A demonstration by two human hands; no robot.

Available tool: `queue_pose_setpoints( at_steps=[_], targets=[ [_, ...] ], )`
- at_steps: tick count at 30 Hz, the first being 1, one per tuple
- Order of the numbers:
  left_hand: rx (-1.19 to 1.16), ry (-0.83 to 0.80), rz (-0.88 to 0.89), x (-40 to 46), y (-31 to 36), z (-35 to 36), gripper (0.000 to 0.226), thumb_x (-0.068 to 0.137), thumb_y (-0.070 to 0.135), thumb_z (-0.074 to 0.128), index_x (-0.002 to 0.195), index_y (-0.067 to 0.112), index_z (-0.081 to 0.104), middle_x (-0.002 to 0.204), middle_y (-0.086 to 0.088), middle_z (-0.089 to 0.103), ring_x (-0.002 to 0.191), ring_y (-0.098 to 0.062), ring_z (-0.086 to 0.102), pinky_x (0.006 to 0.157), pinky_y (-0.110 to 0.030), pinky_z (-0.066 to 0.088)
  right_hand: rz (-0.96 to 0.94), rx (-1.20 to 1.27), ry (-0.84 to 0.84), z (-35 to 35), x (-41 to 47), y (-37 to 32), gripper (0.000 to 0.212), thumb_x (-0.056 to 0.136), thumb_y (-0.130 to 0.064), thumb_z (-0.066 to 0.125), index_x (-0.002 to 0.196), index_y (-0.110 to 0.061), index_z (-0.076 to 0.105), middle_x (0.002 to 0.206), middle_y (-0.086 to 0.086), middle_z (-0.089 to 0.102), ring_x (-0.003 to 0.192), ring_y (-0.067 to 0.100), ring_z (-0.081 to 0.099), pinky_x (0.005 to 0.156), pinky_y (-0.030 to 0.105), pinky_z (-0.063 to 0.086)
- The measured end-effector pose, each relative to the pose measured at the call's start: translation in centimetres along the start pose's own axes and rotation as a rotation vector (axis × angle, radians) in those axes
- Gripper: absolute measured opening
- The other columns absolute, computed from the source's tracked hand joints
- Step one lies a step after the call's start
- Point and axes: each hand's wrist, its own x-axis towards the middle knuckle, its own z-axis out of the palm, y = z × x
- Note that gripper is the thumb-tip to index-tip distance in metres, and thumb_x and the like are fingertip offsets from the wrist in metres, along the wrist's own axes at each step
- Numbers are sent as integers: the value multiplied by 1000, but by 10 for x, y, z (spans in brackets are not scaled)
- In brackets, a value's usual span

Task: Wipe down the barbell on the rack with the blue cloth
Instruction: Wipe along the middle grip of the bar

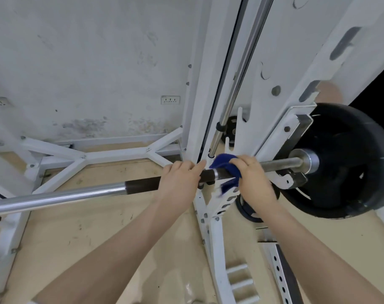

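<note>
The barbell [61, 197] runs across the white rack [210, 119], its bright chrome shaft at far left giving way to a dark knurled section. On that dark section the left hand [180, 179] is curled closed around the bar, bare, steadying it. Just beside it, the right hand [253, 176] is wrapped over the bar with the blue cloth [225, 166] pinched beneath its fingers, a loose corner hanging below. Further right sits the black weight plate [349, 163] on the sleeve. The risk, as I judge it, is the dangling corner snagging on the rack's hooks, or knuckles knocking the upright as the wipe nears it; the long chrome stretch at left could also be missed.
</note>
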Motion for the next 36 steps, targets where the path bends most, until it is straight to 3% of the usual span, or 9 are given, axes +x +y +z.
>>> queue_pose_setpoints(
  at_steps=[5,8,12,15,20,25,28,32,36],
  targets=[
    [79,75,-3,2,4,16,37,72,16,76,106,23,65,85,-3,62,73,-28,57,65,-37,47,122,-321,-27,-38,8,56,34,77,-2,59,112,-6,60,114,13,58,110,30,45,99,36,32],
    [62,132,-14,4,3,21,35,58,14,85,90,18,71,73,-3,64,60,-30,57,53,-36,47,115,-91,24,-17,4,37,35,74,6,59,108,-4,61,114,14,57,111,32,47,98,36,34],
    [50,119,-51,1,8,16,33,73,18,76,105,19,67,89,-4,67,78,-32,59,67,-40,47,-11,326,-31,5,-3,4,47,79,11,54,119,-12,54,121,7,55,114,23,49,100,36,42],
    [9,63,-120,3,8,9,47,92,28,49,136,22,36,121,0,58,111,-26,49,92,-38,38,-42,184,-64,-8,7,23,34,88,-10,53,122,-15,50,111,6,62,105,24,56,90,36,45],
    [-192,44,-153,-6,-8,-4,54,91,26,52,140,22,29,123,2,58,115,-23,47,95,-36,40,69,196,56,0,10,-2,16,92,-25,46,96,-14,57,88,1,60,86,21,57,76,35,48],
    [-178,-19,-116,-22,-43,-16,49,92,26,51,138,20,36,128,0,53,120,-22,42,97,-32,36,-159,113,-3,12,5,-34,24,88,-24,51,111,-16,54,96,2,63,97,22,54,100,35,34],
    [-121,-54,-67,-32,-74,-32,37,92,25,51,128,20,51,126,0,55,116,-22,47,94,-33,41,-23,-86,-51,4,20,-22,25,95,-35,36,103,-18,53,80,-2,64,87,21,61,116,39,11],
    [-53,-74,-63,-46,-107,-44,30,91,29,52,119,20,60,119,-2,61,108,-24,52,94,-40,43,113,-4,-12,12,23,-67,27,93,-30,40,96,-9,55,80,11,66,81,31,59,84,37,41],
    [-125,-160,-93,-53,-120,-52,29,90,21,50,117,23,59,107,2,68,97,-21,59,84,-36,49,-77,246,-48,23,13,-141,25,93,-31,44,104,-11,55,85,8,65,82,28,60,69,34,44]
  ],
)
